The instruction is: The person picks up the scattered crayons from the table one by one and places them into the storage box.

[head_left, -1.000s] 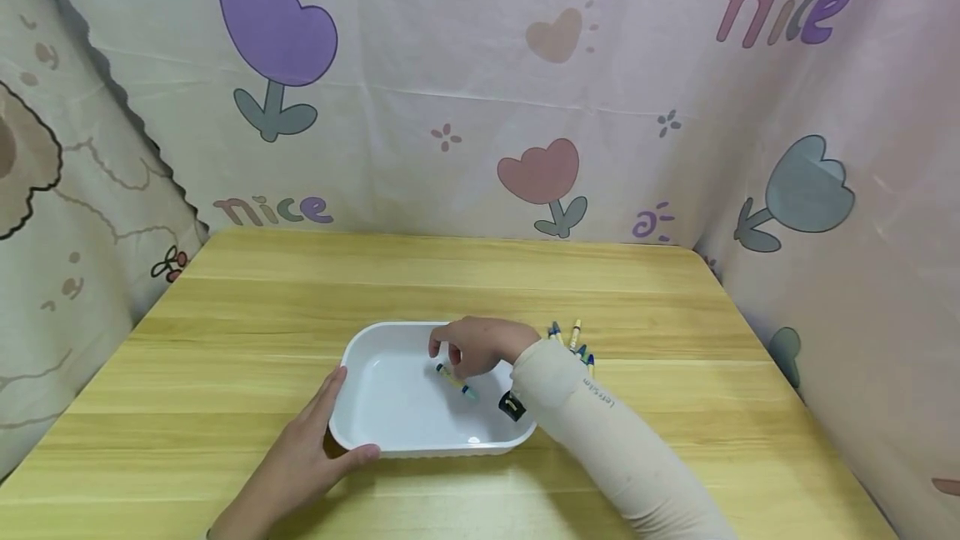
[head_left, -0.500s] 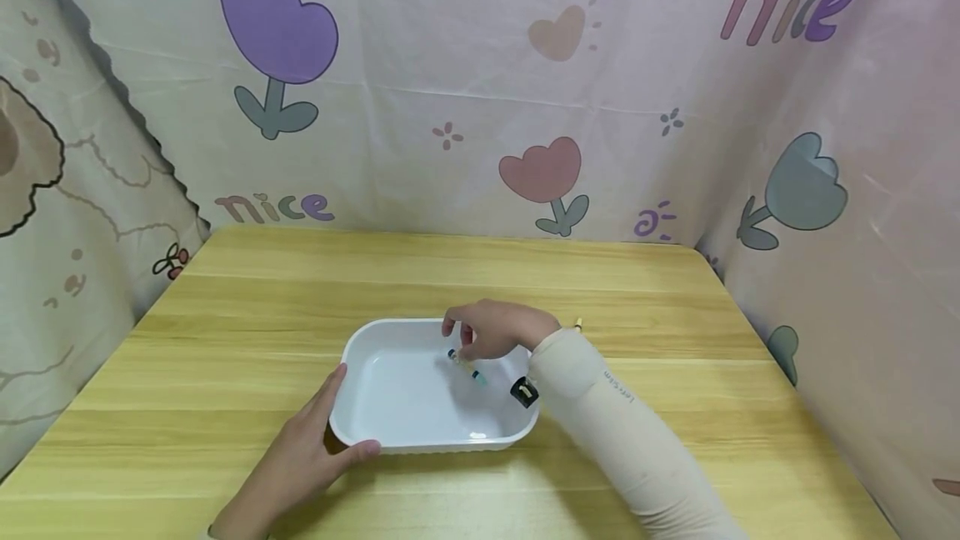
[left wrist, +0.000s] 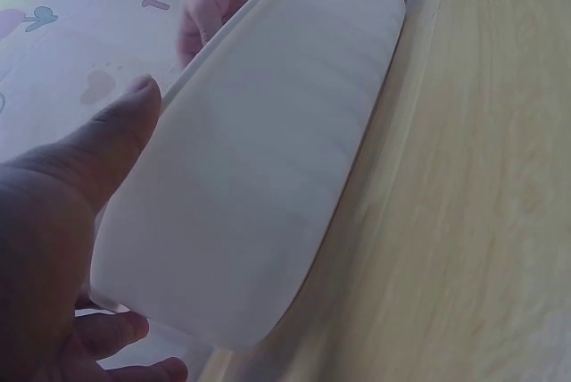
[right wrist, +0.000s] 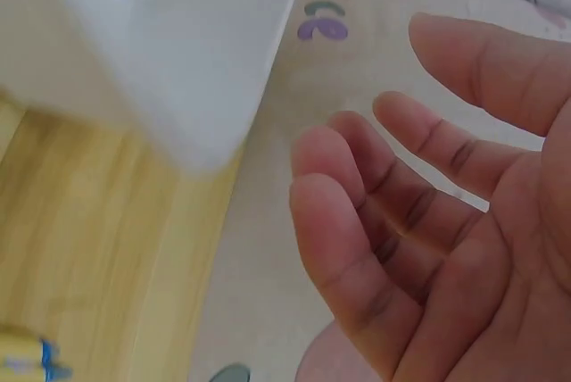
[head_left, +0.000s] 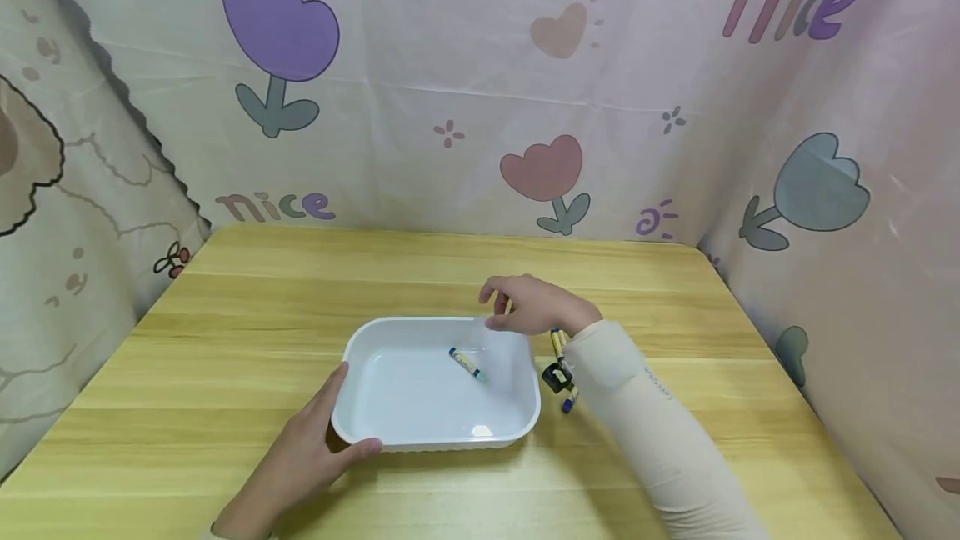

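A white plastic tray [head_left: 408,445] stands on the table, and my left hand [head_left: 303,448] grips its near left corner. In the left wrist view the thumb lies along the rim of the tray [left wrist: 241,159], with fingers bent round its end. One crayon [head_left: 467,363] with a yellowish wrapper, dark bands and a pale teal tip lies inside the tray. My right hand [head_left: 532,305] is over the far right rim, its fingers loosely bent. The right wrist view shows nothing in that hand [right wrist: 428,221].
Right of the tray lie more crayons, one yellow crayon [head_left: 557,343] and one blue-ended crayon [head_left: 567,403], partly hidden by the right sleeve [head_left: 637,407] and a black wrist device [head_left: 556,377]. Printed curtains [head_left: 420,48] stand behind and beside the wooden table [head_left: 300,290].
My right hand has let go of the crayon in the tray, then risen back and right to the far rim. My left hand stays at its corner.
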Action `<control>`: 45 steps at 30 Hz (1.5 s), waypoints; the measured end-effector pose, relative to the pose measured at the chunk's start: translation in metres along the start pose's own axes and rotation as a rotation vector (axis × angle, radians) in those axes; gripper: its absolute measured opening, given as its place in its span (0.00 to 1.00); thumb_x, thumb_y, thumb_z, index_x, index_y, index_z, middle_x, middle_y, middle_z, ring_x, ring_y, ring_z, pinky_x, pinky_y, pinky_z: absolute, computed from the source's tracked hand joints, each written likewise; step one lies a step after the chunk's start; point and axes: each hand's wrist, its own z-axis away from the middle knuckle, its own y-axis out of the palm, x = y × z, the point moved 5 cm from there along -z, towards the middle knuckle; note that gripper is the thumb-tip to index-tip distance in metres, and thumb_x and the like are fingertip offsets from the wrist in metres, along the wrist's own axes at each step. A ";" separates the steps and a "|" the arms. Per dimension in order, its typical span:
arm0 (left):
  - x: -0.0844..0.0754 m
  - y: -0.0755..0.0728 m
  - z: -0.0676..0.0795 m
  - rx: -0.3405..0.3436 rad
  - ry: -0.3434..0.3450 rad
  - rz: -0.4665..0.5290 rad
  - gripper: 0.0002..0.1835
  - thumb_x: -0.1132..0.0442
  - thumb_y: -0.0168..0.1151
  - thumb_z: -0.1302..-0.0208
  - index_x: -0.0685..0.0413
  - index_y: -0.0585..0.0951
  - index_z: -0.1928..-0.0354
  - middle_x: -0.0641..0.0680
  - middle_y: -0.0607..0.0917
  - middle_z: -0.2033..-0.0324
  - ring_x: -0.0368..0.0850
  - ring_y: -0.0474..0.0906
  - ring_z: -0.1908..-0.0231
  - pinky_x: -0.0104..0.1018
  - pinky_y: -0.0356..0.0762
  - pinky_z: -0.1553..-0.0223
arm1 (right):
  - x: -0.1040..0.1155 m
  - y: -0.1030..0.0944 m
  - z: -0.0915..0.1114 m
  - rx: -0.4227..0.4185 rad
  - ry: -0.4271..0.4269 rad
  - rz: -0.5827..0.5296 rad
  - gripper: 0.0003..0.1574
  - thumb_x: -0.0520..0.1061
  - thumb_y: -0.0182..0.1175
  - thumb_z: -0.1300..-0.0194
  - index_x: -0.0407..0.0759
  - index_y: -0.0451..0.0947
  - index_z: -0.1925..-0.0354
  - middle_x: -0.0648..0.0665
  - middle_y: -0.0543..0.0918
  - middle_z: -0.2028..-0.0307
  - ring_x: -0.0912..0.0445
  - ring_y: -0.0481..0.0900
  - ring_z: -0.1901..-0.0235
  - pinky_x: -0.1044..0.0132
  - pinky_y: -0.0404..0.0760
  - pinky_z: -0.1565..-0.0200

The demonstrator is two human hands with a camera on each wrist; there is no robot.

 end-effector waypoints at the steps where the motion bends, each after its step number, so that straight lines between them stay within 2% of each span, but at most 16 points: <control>1: 0.000 0.000 0.000 0.000 0.000 -0.001 0.60 0.40 0.72 0.49 0.61 0.48 0.25 0.71 0.60 0.31 0.72 0.63 0.37 0.68 0.66 0.45 | -0.004 -0.002 0.002 -0.016 0.000 -0.004 0.21 0.47 0.62 0.33 0.47 0.74 0.44 0.50 0.79 0.61 0.55 0.78 0.64 0.63 0.78 0.60; 6: 0.000 0.000 0.001 0.000 0.003 -0.003 0.60 0.40 0.71 0.49 0.61 0.48 0.25 0.71 0.60 0.31 0.72 0.63 0.37 0.67 0.66 0.45 | -0.028 -0.013 0.015 -0.077 0.010 -0.045 0.20 0.46 0.61 0.32 0.44 0.73 0.44 0.48 0.79 0.61 0.55 0.78 0.66 0.61 0.79 0.61; 11: 0.000 0.000 0.002 0.004 -0.003 -0.002 0.60 0.40 0.71 0.48 0.61 0.48 0.25 0.71 0.59 0.31 0.72 0.62 0.37 0.68 0.66 0.45 | -0.052 -0.016 0.021 -0.102 0.047 -0.065 0.20 0.46 0.60 0.32 0.41 0.73 0.45 0.46 0.79 0.61 0.54 0.79 0.66 0.59 0.80 0.62; 20: 0.000 0.000 0.002 0.000 -0.003 -0.002 0.59 0.40 0.71 0.48 0.60 0.48 0.25 0.70 0.60 0.31 0.73 0.63 0.37 0.68 0.66 0.46 | -0.098 -0.007 0.031 -0.132 0.206 0.024 0.25 0.47 0.61 0.33 0.35 0.71 0.43 0.43 0.79 0.63 0.52 0.76 0.67 0.57 0.79 0.63; 28: 0.000 0.000 0.001 0.011 -0.010 -0.007 0.60 0.40 0.71 0.48 0.61 0.48 0.25 0.71 0.60 0.31 0.73 0.63 0.37 0.68 0.67 0.46 | -0.132 0.006 0.041 -0.120 0.380 0.023 0.32 0.50 0.63 0.34 0.33 0.68 0.39 0.38 0.79 0.56 0.47 0.78 0.59 0.51 0.80 0.55; 34: -0.001 0.000 0.001 0.013 -0.012 -0.005 0.60 0.40 0.71 0.48 0.60 0.48 0.24 0.71 0.60 0.31 0.73 0.64 0.38 0.68 0.67 0.46 | -0.146 0.014 0.046 -0.123 0.432 0.063 0.38 0.53 0.65 0.37 0.32 0.68 0.37 0.34 0.79 0.47 0.42 0.77 0.48 0.41 0.72 0.44; 42: -0.001 0.000 0.002 0.006 -0.012 -0.002 0.59 0.40 0.71 0.48 0.60 0.48 0.25 0.70 0.60 0.31 0.72 0.64 0.38 0.68 0.67 0.46 | -0.151 0.018 0.043 -0.090 0.430 0.101 0.30 0.53 0.65 0.36 0.34 0.75 0.45 0.40 0.82 0.58 0.48 0.77 0.59 0.46 0.76 0.49; 45: -0.001 0.000 0.002 0.005 -0.011 -0.003 0.59 0.40 0.71 0.48 0.60 0.48 0.24 0.70 0.60 0.31 0.72 0.64 0.38 0.68 0.67 0.46 | -0.150 0.018 0.042 -0.082 0.433 0.093 0.27 0.52 0.65 0.36 0.36 0.74 0.47 0.42 0.81 0.64 0.50 0.76 0.64 0.51 0.77 0.55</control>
